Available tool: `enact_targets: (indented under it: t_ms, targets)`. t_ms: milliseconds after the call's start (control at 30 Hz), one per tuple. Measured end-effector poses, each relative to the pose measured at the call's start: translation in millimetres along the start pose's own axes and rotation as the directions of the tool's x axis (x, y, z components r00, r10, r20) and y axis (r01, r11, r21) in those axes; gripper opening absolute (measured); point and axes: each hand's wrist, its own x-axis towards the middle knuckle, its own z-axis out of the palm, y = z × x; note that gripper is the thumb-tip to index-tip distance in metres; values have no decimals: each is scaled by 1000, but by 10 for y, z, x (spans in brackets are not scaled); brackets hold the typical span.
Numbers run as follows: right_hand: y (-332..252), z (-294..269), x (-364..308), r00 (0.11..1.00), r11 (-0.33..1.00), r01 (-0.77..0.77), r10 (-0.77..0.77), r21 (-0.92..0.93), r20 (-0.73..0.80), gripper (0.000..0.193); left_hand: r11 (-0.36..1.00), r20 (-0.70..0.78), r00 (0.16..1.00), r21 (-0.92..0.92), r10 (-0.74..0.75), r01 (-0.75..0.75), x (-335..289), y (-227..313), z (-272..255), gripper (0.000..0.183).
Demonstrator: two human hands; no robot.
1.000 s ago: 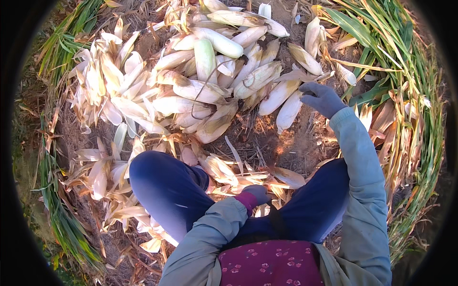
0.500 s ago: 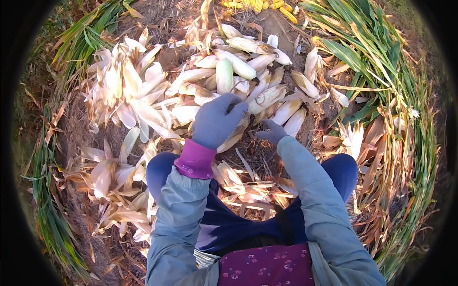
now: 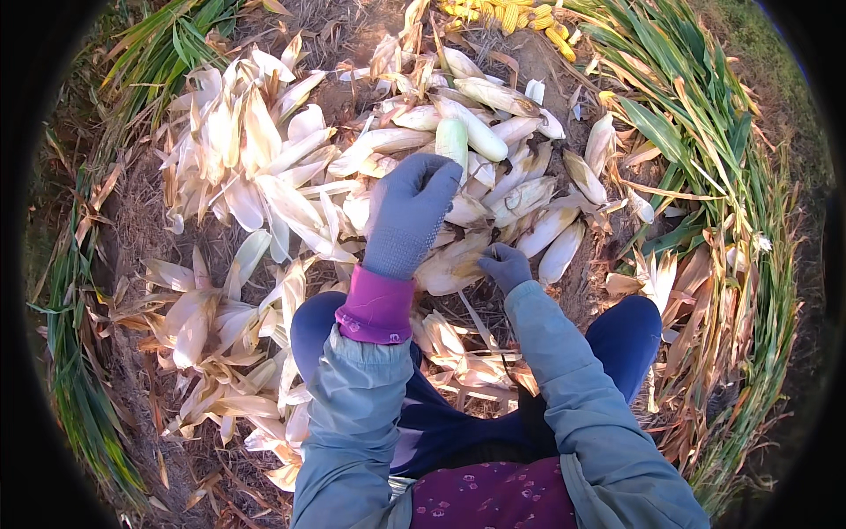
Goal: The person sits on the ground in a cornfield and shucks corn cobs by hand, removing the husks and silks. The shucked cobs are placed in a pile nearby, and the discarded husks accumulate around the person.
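My left hand (image 3: 407, 216), in a grey glove, is raised over the near side of a pile of corn ears in pale husks (image 3: 520, 201). Its fingers are curled toward the thumb; whatever they might hold is hidden. Just below it lies a husked-over ear of corn (image 3: 454, 264), tilted, with a browned tip end. My right hand (image 3: 506, 266), also gloved in grey, has its fingers closed at that ear's right end. A smooth, pale green ear (image 3: 452, 141) rests on the pile beyond my left hand.
Stripped husks (image 3: 256, 145) are heaped at the left, with more loose husks (image 3: 225, 335) nearer my left knee. Bare yellow cobs (image 3: 511, 16) lie at the far edge. Green and dry corn stalks (image 3: 705, 167) line the right side; others (image 3: 84, 370) line the left.
The view has shifted slightly left. My left hand has lifted off the ear beneath it, exposing more of that ear. My right hand has moved in to the ear's end.
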Motion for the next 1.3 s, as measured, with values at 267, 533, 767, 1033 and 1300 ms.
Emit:
enact_targets:
  t_ms: [267,533,767,1033,1300]
  targets:
    - [-1440,-1247,-255,987,977,151,-142,-152,72,15,960,17,992,254,121,-122,-23,-119,146,37]
    - [-939,-779,-628,840,761,62,309,-646,446,52,970,21,991,203,132,-134,-209,-6,41,26]
    - [53,-300,-220,936,939,-341,334,51,107,59,993,0,993,8,115,-115,-191,67,121,26]
    - [785,380,302,888,840,-443,460,313,23,70,974,-130,991,-227,-39,8,-195,229,86,24]
    - [1581,1001,882,802,746,-427,573,510,-168,62,988,-102,987,-110,-121,109,-40,190,259,22]
